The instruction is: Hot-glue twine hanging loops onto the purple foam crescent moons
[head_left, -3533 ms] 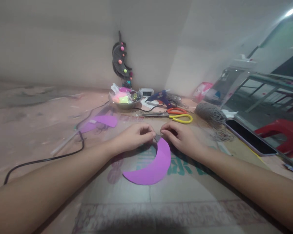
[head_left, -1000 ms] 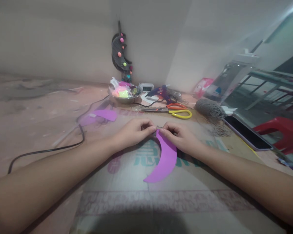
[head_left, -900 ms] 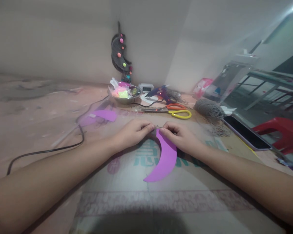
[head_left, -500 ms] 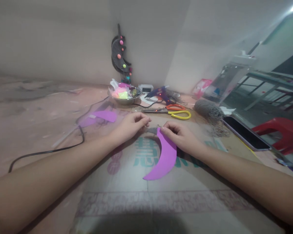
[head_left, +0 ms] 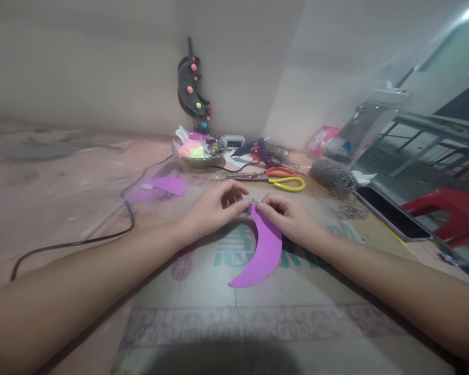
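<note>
A purple crescent cutout (head_left: pixel 266 250), flat like foam or card, hangs with its upper tip between the thumb and fingers of my right hand (head_left: pixel 287 211). My left hand (head_left: pixel 219 205) is close beside that tip on the left, its thumb reaching the crescent's edge and the index finger arched above. A bit of grey yarn (head_left: pixel 250 209) shows at the left thumb tip; most of it is hidden behind the hand. At the crescent's top a small dark loop or end (head_left: pixel 254 200) sticks up between the hands.
Printed cardboard (head_left: pixel 187 323) lies beneath. Behind are scissors (head_left: pixel 287 182), a glue gun (head_left: pixel 256 150), a bowl (head_left: pixel 198 161) of colourful packets and a decorated grey crescent (head_left: pixel 187 86). Yarn ball (head_left: pixel 332 174) and phone (head_left: pixel 393 213) lie right; purple scraps (head_left: pixel 166 185) and black cable (head_left: pixel 74 244) left.
My left hand has moved right to the crescent's tip, its index finger lifting away from the thumb. It now covers the grey strand seen before. The right hand stays in place.
</note>
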Demonstrator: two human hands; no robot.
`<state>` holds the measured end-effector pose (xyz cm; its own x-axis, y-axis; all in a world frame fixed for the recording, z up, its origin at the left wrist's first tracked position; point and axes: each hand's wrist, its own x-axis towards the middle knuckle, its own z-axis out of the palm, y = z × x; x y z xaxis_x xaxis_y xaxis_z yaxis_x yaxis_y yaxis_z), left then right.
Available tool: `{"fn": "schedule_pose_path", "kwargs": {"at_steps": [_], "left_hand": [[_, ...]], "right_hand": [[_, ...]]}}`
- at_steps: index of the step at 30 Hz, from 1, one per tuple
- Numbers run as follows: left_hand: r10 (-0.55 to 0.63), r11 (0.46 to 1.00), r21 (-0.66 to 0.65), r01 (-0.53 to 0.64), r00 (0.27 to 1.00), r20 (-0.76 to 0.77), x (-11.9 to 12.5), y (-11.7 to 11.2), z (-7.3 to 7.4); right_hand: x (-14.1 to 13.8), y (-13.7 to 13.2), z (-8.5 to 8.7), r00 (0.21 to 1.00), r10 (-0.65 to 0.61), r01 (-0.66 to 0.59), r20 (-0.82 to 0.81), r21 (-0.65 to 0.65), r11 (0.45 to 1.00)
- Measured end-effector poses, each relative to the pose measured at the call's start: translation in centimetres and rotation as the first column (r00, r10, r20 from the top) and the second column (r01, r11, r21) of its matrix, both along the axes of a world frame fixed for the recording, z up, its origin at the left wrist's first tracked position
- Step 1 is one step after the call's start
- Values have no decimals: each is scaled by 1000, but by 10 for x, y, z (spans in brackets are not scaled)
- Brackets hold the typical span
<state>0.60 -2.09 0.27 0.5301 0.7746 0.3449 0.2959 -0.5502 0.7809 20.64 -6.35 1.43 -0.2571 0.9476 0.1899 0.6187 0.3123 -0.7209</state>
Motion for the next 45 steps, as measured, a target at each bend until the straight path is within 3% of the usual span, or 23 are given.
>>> {"fn": "schedule_pose_path", "kwargs": {"at_steps": [4,9,14,19,22,26,31,37,45], "left_hand": [[-34,973,227,48,997,-66,0,-4,1],[-37,946,318,67,994,-100,-1,-2,-1],[-67,960,263,95,991,-114,-2,0,-1],[29,992,121,-22,998,-61,-1,-2,2],[29,999,46,-24,994,-105,1,-3,4],[9,999,46,-2,988,-153,2,-4,7],[89,996,26,-88,995,-46,0,-3,8],[88,996,10,-88,996,6,-2,1,5],[55,997,-41,-58,996,-73,-1,-1,7]], "right_hand": [[0,0,0,1000,6,-6,-11,-6,1000],[1,0,0,1000,-7,7,17,5,1000],[1,-1,-1,1000,-3,2,25,15,1000],[0,-1,-1,1000,-2,2,-4,6,1000],[-1,-1,0,1000,-12,12,5,5,1000],[0,-2,1,1000,8,-8,-17,1,1000],[2,-1,0,999,23,-24,-45,-28,999],[2,2,1,997,-37,31,-74,-76,997],[2,1,0,995,-35,27,-92,-86,996]]}}
